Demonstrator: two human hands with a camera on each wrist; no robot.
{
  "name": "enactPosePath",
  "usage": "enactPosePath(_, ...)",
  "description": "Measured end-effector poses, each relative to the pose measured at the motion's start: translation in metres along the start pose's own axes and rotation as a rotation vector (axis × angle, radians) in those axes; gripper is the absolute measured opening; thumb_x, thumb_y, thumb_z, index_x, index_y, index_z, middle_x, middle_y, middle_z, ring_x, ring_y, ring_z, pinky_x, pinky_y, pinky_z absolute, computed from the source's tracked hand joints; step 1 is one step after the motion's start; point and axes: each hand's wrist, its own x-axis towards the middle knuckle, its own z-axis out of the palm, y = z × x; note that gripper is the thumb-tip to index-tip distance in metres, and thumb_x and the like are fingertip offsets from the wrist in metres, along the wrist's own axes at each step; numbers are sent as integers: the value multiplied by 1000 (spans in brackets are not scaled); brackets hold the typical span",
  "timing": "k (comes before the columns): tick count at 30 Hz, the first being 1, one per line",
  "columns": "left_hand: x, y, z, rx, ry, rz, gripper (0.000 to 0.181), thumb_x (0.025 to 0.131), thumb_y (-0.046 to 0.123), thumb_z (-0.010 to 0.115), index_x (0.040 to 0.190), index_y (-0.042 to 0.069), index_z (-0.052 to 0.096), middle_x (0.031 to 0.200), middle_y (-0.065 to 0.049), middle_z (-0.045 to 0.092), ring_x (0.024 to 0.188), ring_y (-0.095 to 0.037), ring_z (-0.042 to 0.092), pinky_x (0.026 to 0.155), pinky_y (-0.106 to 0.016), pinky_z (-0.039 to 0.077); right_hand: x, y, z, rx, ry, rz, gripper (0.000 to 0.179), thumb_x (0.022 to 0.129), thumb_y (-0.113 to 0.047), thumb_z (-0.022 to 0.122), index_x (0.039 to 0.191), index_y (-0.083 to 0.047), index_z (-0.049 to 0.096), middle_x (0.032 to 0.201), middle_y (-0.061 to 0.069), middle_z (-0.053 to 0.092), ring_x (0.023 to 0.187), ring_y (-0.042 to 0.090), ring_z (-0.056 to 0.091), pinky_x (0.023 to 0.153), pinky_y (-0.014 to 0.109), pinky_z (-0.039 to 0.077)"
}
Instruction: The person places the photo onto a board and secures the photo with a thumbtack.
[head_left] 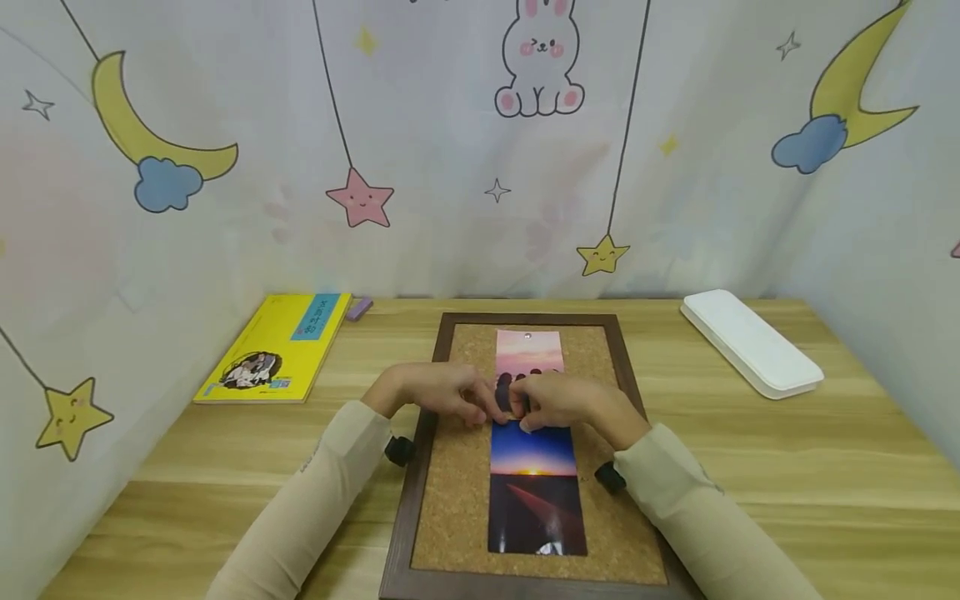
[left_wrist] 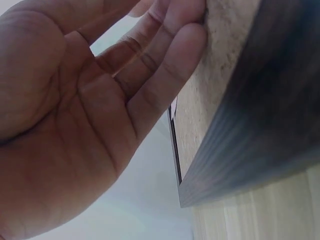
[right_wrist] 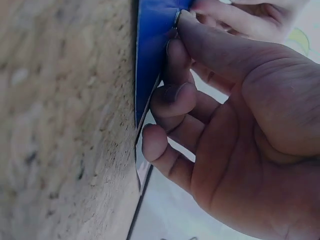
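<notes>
A brown-framed corkboard point(head_left: 457, 500) lies on the table with two photos in a column. The upper, pink-sky photo point(head_left: 525, 346) has a silver thumbtack point(head_left: 528, 336) near its top edge. Below it lies a sunset photo point(head_left: 534, 492), its top edge under the hands. My right hand point(head_left: 558, 400) pinches a small metallic thumbtack point(right_wrist: 177, 18) against the blue part of the sunset photo, other fingers curled. My left hand point(head_left: 450, 390) reaches in from the left, fingers extended and fingertips at the sunset photo's top edge; its lower fingers rest on the cork in the left wrist view.
A yellow book point(head_left: 281, 350) lies at the back left, with a small purple block point(head_left: 359, 309) beside it. At the back right is a white oblong case point(head_left: 752, 343). A patterned curtain point(head_left: 450, 167) hangs behind the wooden table point(head_left: 825, 483).
</notes>
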Motion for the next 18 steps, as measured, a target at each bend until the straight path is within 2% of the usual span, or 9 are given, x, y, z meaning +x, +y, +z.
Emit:
enactPosePath(4,-2,-2,1,30,16,21,26,98,8,64,123,4,71,122,-4,68,106,-6,60,88,-24,50,-1,4,0,34,-13,-45,14,93,-13,73,91,-16,59,77,-2,59,63,11,53,58,26,41)
enactPosePath(10,-1,-1,0,42,26,18,25,96,10,66,120,5,73,118,-3,70,104,-6,63,88,-25,50,-9,12,-8,109,-71,-94,19,91,-9,74,101,-13,59,80,1,57,66,13,52,61,27,42)
enactPosePath(14,-2,-2,0,66,31,28,23,96,11,68,117,5,74,114,-1,71,101,-5,63,88,-25,50,-15,16,-15,98,-125,-108,22,91,-8,73,106,-14,59,81,1,56,68,12,51,62,26,43)
enactPosePath(18,-4,-1,-1,59,38,19,18,95,9,68,111,5,75,108,-1,73,94,-6,65,84,-26,52,-18,21,-20,108,-164,-141,17,92,-6,71,104,-11,59,82,0,56,67,11,51,62,26,43)
